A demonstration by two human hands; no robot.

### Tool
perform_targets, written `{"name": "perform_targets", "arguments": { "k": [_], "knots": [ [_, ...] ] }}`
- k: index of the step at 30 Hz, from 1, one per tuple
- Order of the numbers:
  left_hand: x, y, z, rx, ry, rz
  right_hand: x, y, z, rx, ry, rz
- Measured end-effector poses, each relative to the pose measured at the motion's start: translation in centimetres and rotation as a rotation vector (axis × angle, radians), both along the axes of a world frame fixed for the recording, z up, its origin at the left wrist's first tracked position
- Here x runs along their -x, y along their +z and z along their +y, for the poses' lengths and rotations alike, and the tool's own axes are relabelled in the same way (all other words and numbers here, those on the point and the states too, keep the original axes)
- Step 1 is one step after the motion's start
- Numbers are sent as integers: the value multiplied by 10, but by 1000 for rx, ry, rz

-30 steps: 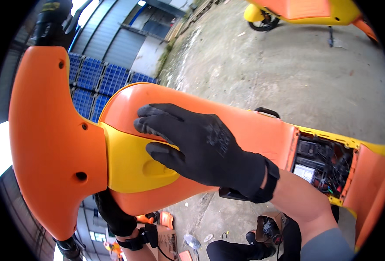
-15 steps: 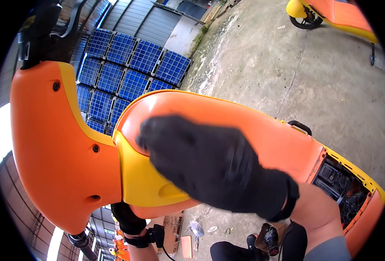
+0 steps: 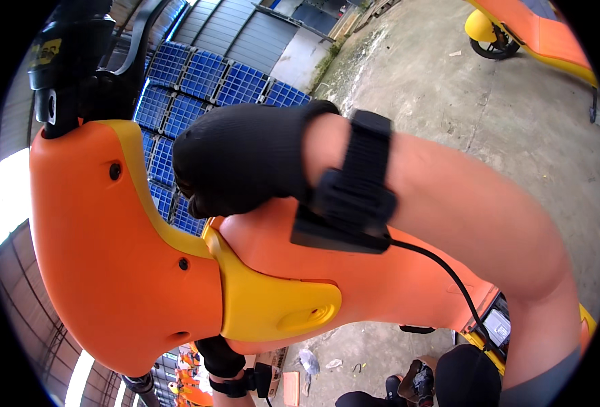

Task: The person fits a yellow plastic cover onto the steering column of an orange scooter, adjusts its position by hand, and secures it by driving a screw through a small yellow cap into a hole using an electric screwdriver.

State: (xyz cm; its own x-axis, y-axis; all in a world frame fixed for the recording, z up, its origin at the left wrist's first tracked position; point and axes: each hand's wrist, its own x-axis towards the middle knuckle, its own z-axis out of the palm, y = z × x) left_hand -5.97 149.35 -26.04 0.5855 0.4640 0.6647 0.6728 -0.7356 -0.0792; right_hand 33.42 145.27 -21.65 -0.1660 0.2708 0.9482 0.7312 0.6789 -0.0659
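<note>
Concrete floor spreads below the work, which I follow from a distance. Nearest to me, the right hand, in black glove, is above the orange scooter; its fingers are turned away, so I cannot tell whether they are wide, narrow or holding something. On its wrist sits a strapped black device. Under this arm, the scooter crosses my view, with its yellow panel beside the front cover. Lower, the left hand is partly hidden behind the scooter; its grip I cannot tell. Farther away are another scooter and stacked blue containers.
</note>
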Motion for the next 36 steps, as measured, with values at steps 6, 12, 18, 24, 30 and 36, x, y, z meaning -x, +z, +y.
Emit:
{"name": "perform_targets", "arguments": {
  "k": [6, 12, 18, 24, 30, 36],
  "knots": [
    [2, 4, -2, -348, -31, 262, -3, 32, -13, 459, 43, -273],
    [10, -5, 2, 218, -170, -137, 5, 38, -2, 501, 72, -367],
    [-3, -6, 4, 325, -287, -245, 9, 38, 4, 493, 60, -392],
    [-21, -5, 4, 706, -585, -784, 10, 34, 13, 318, -22, -364],
    [-29, -7, 0, -111, -302, -72, 38, -44, -83, -222, -19, 537],
    [-30, -26, 12, -7, -457, -246, 150, -127, -113, 184, -105, 690]
  ]
}}
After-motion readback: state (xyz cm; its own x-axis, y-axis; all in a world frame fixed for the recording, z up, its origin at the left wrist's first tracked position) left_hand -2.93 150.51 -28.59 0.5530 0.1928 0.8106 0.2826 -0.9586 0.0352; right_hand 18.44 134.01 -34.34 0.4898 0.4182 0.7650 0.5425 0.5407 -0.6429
